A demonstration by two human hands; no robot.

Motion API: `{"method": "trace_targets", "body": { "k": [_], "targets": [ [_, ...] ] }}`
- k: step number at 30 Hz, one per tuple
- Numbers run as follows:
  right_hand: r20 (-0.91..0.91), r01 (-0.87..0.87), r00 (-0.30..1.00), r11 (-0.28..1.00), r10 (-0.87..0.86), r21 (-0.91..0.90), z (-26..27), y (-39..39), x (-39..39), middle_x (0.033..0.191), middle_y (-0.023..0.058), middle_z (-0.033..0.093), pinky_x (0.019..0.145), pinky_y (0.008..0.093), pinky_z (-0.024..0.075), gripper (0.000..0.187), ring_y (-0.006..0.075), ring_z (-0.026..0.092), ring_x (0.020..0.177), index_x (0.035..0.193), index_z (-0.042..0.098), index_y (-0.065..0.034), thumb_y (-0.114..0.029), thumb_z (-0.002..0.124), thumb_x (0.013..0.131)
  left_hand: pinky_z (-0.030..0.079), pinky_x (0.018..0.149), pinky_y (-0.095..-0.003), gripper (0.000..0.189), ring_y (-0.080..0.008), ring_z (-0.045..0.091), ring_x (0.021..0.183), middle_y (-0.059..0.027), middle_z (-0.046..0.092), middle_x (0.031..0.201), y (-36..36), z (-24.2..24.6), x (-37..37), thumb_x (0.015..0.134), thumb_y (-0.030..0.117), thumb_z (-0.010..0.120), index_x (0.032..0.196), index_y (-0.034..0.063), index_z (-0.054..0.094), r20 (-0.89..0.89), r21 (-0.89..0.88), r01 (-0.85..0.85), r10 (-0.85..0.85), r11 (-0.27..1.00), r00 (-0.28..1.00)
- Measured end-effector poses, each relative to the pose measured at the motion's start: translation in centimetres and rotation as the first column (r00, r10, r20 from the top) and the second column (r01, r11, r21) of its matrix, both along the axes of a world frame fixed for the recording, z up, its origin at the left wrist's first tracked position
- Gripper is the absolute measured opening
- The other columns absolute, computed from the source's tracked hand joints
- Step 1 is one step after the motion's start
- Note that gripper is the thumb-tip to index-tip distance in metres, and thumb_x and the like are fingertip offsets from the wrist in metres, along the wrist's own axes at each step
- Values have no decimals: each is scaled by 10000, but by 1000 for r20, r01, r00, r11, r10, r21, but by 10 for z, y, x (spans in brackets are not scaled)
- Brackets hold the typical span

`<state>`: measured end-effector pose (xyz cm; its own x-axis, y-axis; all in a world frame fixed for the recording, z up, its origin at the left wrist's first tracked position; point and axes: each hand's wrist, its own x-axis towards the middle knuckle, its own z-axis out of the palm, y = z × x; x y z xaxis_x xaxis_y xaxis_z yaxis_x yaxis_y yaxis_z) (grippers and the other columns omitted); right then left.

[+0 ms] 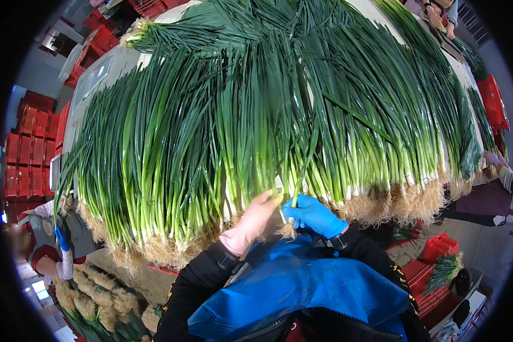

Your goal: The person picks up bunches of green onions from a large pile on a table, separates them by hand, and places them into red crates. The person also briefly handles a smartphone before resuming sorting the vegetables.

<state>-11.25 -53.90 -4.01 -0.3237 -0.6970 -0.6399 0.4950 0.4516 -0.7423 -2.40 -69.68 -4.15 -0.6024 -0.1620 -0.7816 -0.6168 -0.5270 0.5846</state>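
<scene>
A thick layer of green onions [260, 128] lies before me, leaves pointing away and the rooted ends towards me. Low in the middle, one green onion [297, 188] is in my right hand [318, 217], which wears a blue glove and curls around its pale stalk. Its brown roots [287, 231] hang between my hands. From the left, my left hand [250, 220], in a pink glove with a yellowish fingertip, pinches at the pale lower stalk beside the right fingers. Its fingertips partly hide what they hold.
A light table [83, 100] carries the onions. At left, a person's blue-gloved hand [62, 238] holds long leaves; bundled onions [107, 299] stand below. Another person's gloved hand [491, 158] is at right. Red crates [34, 122] are stacked left, others [440, 248] lower right.
</scene>
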Motion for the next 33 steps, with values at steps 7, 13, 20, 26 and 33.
{"method": "trace_targets", "body": {
  "k": [7, 13, 20, 26, 33],
  "targets": [
    [-237, -190, 952, 981, 194, 39, 36, 8, -8, 844, 94, 669, 665, 332, 518, 326, 173, 633, 725, 1031, 658, -31, -342, 634, 937, 482, 912, -289, 314, -178, 591, 1035, -82, 606, 1196, 2, 23, 13, 981, 115, 556, 1286, 47, 535, -302, 96, -29, 56, 995, 952],
    [-478, 122, 879, 962, 10, 245, 15, -4, -29, 711, 149, 619, 640, 367, 490, 375, 245, 596, 634, 845, 654, -19, -390, 686, 884, 538, 843, -379, 463, -213, 616, 1036, -100, 571, 1249, -1, 19, 10, 978, 130, 562, 1409, 80, 401, -260, 438, 27, 98, 898, 961],
    [-388, 316, 878, 949, -281, 27, -1, -32, -44, 706, 76, 630, 591, 309, 473, 277, 157, 584, 618, 850, 621, 4, -261, 648, 925, 547, 709, -302, 432, -197, 669, 877, -111, 683, 1053, 5, 13, 10, 946, 115, 612, 1359, 69, 491, -249, 295, 161, -87, 942, 965],
    [-130, 386, 914, 922, -384, -7, 18, -18, -30, 800, 52, 648, 617, 253, 488, 215, 104, 600, 672, 966, 647, -10, -215, 583, 974, 549, 689, -280, 322, -179, 676, 800, -122, 684, 989, 9, -4, 17, 954, 76, 579, 1274, 43, 554, -263, 304, 112, -29, 946, 964],
    [171, 23, 985, 992, -1, -126, 53, 33, 8, 929, 45, 666, 758, 242, 490, 302, 96, 592, 799, 1134, 642, -6, -257, 531, 1009, 523, 638, -255, 425, -145, 619, 758, -100, 649, 982, 0, 2, 19, 912, 18, 542, 1334, 28, 484, -210, 414, 54, 38, 909, 977]
  ]
}}
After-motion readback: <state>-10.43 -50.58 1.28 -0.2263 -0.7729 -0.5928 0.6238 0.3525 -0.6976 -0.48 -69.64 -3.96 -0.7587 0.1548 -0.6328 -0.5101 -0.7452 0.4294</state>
